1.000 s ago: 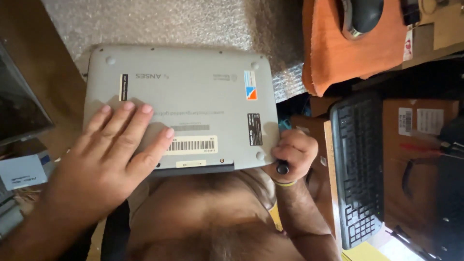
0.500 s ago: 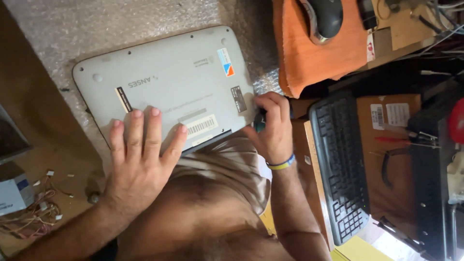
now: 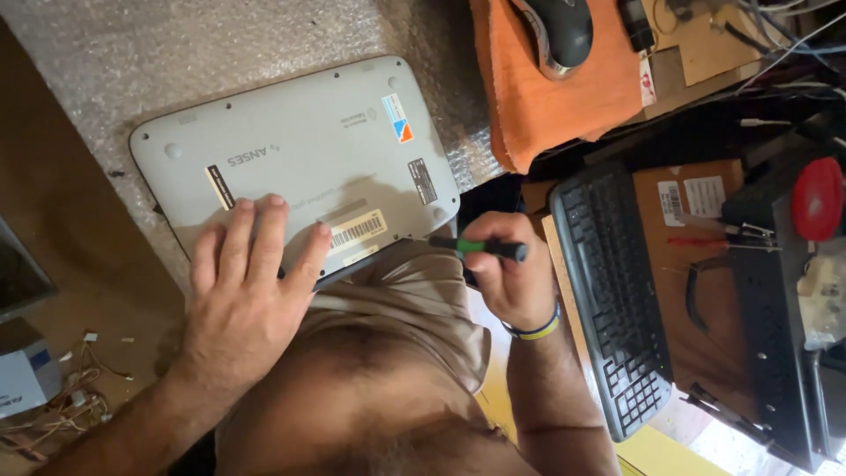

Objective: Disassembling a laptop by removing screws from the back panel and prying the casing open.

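Note:
A grey laptop (image 3: pixel 300 159) lies upside down on bubble wrap, its underside with several stickers facing up. My left hand (image 3: pixel 247 295) rests flat on its near edge, fingers spread. My right hand (image 3: pixel 507 273) sits just off the laptop's near right corner and grips a screwdriver (image 3: pixel 480 247) with a green and black handle, its tip pointing at that corner.
A black keyboard (image 3: pixel 608 291) lies to the right of my right hand. An orange cloth (image 3: pixel 564 79) carries a black mouse (image 3: pixel 560 31) at the back. Loose wires (image 3: pixel 53 397) and a small box lie at left. Tools and a red disc sit far right.
The view shifted, so the laptop sits higher and more tilted. My right hand has drawn back from the laptop's corner, and the screwdriver's handle now shows.

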